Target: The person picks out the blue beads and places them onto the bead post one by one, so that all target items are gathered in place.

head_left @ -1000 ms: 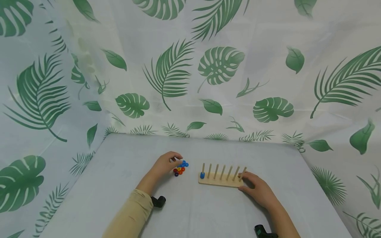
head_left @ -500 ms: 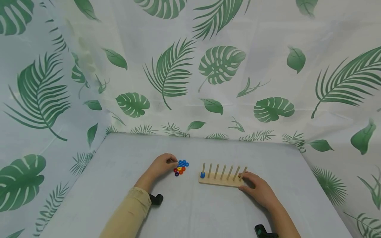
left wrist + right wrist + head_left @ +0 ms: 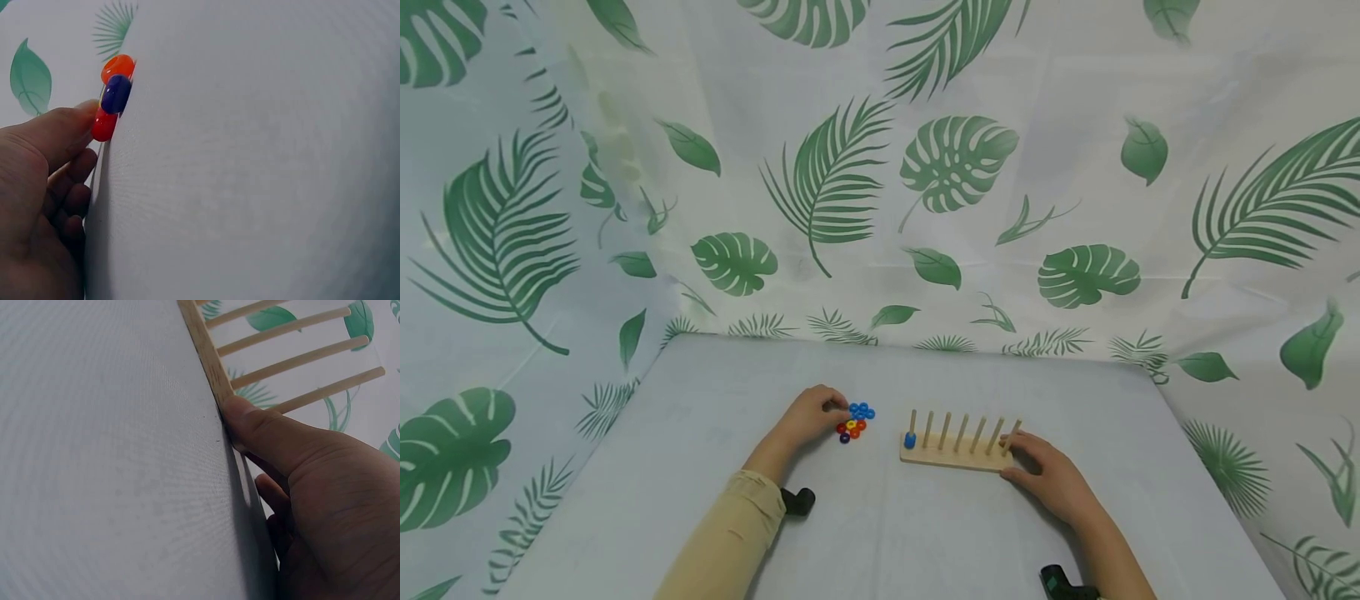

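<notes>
In the head view my left hand (image 3: 811,414) is at the left side of a small cluster of round beads, with thumb and forefinger against the nearest blue beads (image 3: 862,410). Whether a bead is pinched cannot be told; in the left wrist view a red bead (image 3: 104,125) hides the thumb tip. A dark purple bead (image 3: 117,94) and an orange bead (image 3: 118,67) stand beyond it. My right hand (image 3: 1051,479) holds the right end of a wooden peg board (image 3: 951,455), thumb on its front edge. Blue beads (image 3: 910,440) sit on its leftmost peg.
A yellow bead (image 3: 852,424) lies among the red and orange ones on the white tabletop (image 3: 880,533). Black wrist devices (image 3: 799,502) are worn on both arms. Leaf-printed cloth (image 3: 955,167) hangs behind and at the sides of the table.
My left hand has drawn back left from over the beads, uncovering blue ones, then edged slightly right against them. My right hand and the peg board have stayed put.
</notes>
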### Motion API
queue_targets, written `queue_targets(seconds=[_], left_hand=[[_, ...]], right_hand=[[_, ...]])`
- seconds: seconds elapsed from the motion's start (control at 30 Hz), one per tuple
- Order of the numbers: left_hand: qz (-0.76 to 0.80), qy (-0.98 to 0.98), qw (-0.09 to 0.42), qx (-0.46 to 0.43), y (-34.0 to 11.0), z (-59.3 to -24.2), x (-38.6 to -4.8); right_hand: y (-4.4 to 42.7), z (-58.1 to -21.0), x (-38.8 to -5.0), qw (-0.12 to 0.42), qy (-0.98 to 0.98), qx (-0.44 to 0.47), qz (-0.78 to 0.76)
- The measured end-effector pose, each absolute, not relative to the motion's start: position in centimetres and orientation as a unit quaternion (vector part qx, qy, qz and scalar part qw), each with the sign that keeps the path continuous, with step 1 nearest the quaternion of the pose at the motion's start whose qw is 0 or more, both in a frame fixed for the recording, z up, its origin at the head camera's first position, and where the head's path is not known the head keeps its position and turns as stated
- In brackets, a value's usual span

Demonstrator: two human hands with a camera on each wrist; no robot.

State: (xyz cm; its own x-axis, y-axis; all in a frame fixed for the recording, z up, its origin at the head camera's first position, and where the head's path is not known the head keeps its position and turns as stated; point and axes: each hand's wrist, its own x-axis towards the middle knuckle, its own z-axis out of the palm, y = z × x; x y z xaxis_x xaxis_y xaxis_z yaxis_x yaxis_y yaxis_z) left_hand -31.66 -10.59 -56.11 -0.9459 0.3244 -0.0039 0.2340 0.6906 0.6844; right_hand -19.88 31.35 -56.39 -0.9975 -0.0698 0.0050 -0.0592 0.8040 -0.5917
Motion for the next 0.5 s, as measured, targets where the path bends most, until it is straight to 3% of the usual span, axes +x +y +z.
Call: queue_targets(seconds=[0.5], left_hand=[[0.352,0.923,0.071,0.142,-11.05,-55.61,-31.29]], right_hand=[[31.42,-56.49,-19.88,0.006,0.949,-0.037,-0.313]])
